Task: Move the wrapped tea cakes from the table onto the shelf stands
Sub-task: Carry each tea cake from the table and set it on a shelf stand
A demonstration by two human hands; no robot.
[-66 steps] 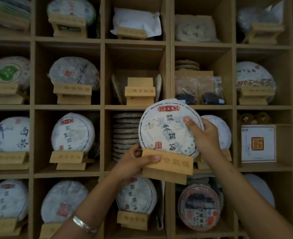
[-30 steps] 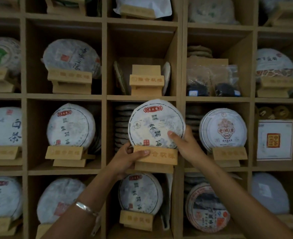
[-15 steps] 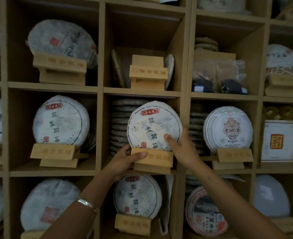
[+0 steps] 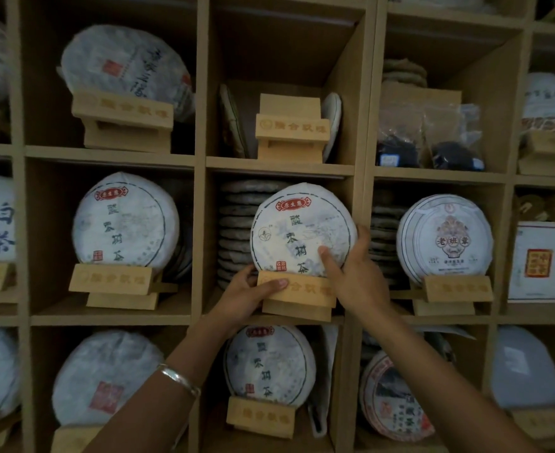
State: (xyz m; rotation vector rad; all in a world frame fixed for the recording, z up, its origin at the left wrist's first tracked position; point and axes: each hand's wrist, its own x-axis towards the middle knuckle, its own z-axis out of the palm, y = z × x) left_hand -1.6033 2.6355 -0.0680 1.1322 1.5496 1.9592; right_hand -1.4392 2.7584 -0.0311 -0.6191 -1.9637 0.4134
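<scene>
A round tea cake in white paper (image 4: 297, 228), with a red label and dark characters, stands upright on a light wooden stand (image 4: 305, 297) in the middle cubby of the shelf. My left hand (image 4: 248, 297) grips the stand's left end, thumb across its front plate. My right hand (image 4: 356, 274) holds the cake's lower right edge, thumb on the cake's face and fingers behind its rim. The stand sits at the front of the cubby's floor, in front of a stack of bare tea cakes (image 4: 240, 230).
The wooden shelf wall (image 4: 364, 178) is a grid of cubbies, most holding a wrapped cake on a stand. An empty stand (image 4: 290, 130) sits in the cubby above. To the right stand a decorated cake (image 4: 446, 237) and a white box (image 4: 540, 261).
Both hands have carried the cake and its stand away from me into the middle cubby, down to its floor. The camera has moved closer to the shelf.
</scene>
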